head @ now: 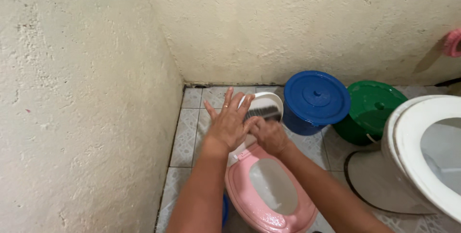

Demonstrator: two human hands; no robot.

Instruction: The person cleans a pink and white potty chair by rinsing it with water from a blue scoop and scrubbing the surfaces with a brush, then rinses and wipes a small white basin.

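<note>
**Head view: brush worked across a white lid, pink seat below**

Your right hand [270, 134] is curled into a fist around a scrub brush [263, 113], whose dark bristles show just past your knuckles. Your left hand [229, 123] lies flat with all 5 fingers spread wide, the palm pressing on the white lid [269, 101] and holding nothing. Brush and lid sit directly under and just beyond your fingertips, and the bristles seem to touch the lid's upper part.

My judgement for scrubbing well: keep the flat palm bearing down so the lid cannot tip, keep those spread fingers clear of the bristle path, and use short strokes along the bristle row.

The brush's long axis runs roughly side to side, slightly tilted, its bristled end pointing away from your right fist toward the left fingers. The lid's long axis runs from your wrists toward the far wall.

Nearer your wrists a pink seat ring [269, 194] lies on the tiled floor [187, 137]. Right of your fingers stand a blue bucket [314, 99], then a green bucket [372, 110], each lidded, and a white toilet bowl [422, 151].
</note>
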